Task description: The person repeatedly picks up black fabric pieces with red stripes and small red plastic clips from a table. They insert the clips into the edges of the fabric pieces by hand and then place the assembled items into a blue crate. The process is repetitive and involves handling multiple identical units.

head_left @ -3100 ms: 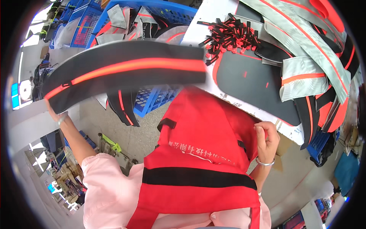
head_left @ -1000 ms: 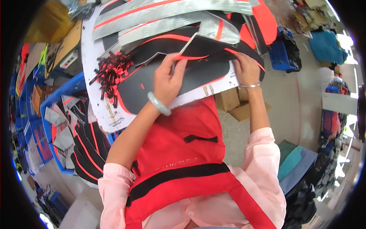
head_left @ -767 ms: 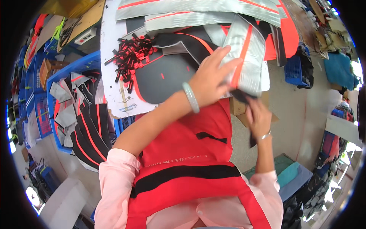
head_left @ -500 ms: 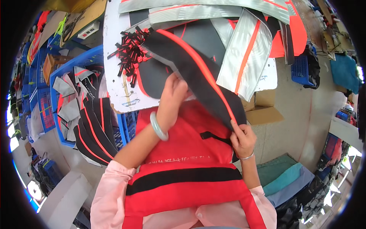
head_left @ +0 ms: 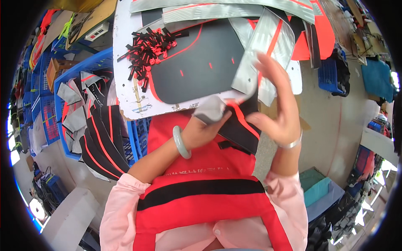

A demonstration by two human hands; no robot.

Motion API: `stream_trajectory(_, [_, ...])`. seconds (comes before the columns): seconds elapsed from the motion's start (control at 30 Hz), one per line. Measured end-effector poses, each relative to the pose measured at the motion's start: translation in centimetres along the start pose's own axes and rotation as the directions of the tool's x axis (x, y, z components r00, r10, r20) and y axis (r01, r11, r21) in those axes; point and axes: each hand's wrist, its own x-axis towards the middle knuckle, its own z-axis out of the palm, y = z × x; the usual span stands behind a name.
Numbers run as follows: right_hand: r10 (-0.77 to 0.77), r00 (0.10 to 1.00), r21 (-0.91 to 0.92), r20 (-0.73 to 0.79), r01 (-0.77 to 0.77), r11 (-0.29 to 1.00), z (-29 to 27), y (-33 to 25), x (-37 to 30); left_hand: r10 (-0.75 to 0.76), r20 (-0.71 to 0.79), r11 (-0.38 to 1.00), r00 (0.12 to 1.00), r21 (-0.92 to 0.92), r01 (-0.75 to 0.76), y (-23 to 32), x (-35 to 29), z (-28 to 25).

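Observation:
My left hand [head_left: 205, 133] grips a black fabric strip [head_left: 236, 133] with a red stripe. The strip is folded over at the hand, its grey back turned up and blurred, and its other end hangs over my red apron [head_left: 197, 159]. To the right of it, my right hand [head_left: 282, 108] is raised with thumb and fingers spread, holding nothing. Its fingertips are in front of a silver-grey strip [head_left: 266, 37] with a red line. A dark grey panel [head_left: 201, 62] with small red marks lies on the white table [head_left: 138, 109].
A pile of small black-and-red tabs [head_left: 144, 54] sits at the table's left. More silver strips [head_left: 234, 12] lie along the far side. On the left, a blue crate [head_left: 69, 75] holds fabric pieces, with black red-striped strips [head_left: 106, 138] hanging over its edge. Another blue basket [head_left: 331, 77] stands at right.
My right hand has let go of the strip's end and moved up, opening. My left hand has moved right and down, folding the strip and drawing it off the panel.

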Motion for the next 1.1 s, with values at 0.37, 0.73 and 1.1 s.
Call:
stream_trajectory(0.37, [-0.060,0.983,0.034,0.172,0.055,0.998,1.3,0.9,1.9,0.035,-0.162,0.999,0.986,0.001,-0.036,1.9,1.4,-0.5])
stream_trajectory(0.73, [-0.037,0.983,-0.030,0.178,0.043,0.999,0.7,1.7,-0.9,0.378,0.021,0.849,0.926,0.392,-0.355,0.1,2.7,-0.5])
stream_trajectory(1.1, [-0.002,0.902,0.050,0.432,-0.022,0.999,1.0,3.1,-1.5,0.312,0.277,0.804,0.909,0.432,-0.408,0.3,2.4,-1.9])
